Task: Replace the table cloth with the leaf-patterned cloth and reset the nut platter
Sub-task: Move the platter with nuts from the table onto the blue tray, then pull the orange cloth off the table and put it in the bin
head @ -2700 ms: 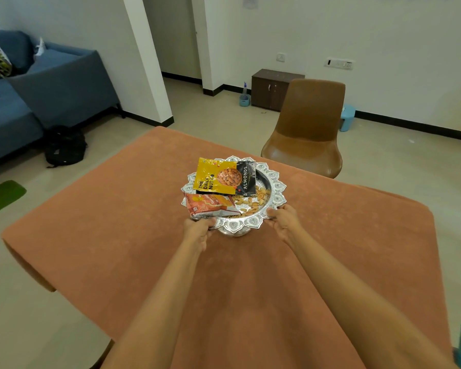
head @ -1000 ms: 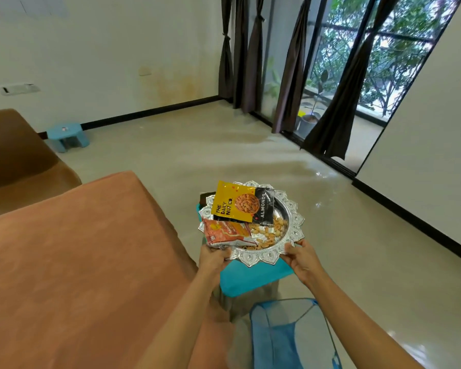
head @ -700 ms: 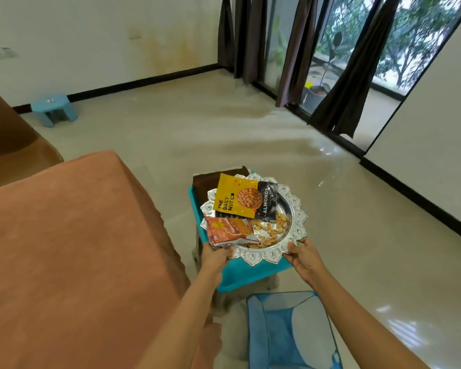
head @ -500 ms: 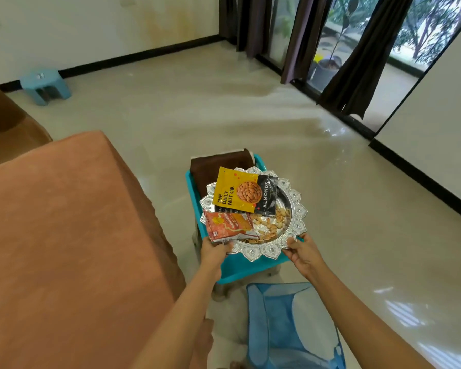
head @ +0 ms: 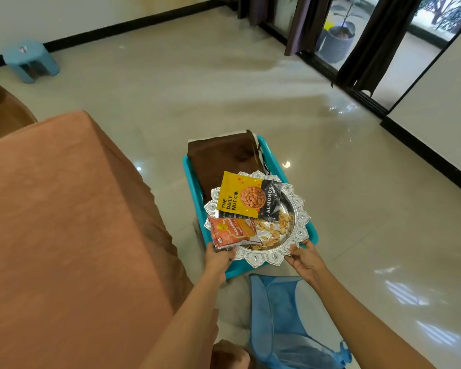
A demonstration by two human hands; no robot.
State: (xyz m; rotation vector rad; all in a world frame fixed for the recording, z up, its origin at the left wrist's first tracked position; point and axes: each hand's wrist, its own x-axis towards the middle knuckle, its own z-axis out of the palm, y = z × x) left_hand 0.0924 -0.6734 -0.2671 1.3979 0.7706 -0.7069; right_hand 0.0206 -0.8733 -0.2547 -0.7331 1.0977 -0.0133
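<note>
Left hand [head: 218, 258] on the platter's [head: 301, 209] near-left rim, fingers curled round the edge and one corner of the red packet [head: 232, 233]; right hand [head: 302, 258] on the near-right rim, gripping likewise.

Head view: platter straight ahead of both hands, on their far side, neither hand nearer. Round, so no long axis of its own. Below it, the teal tray [head: 274, 158], with its long axis running near to far. Near half of the tray under the platter; far half filled by a folded brown cloth [head: 224, 155], its near edge under the platter's far rim. Resting or just above: cannot tell. Leaf pattern on that cloth: not visible.

Against 2.7 s ago: off the orange cloth [head: 64, 209] on the tabletop, carried to its right. Against half a second ago: lower over the tray, same grip.
</note>
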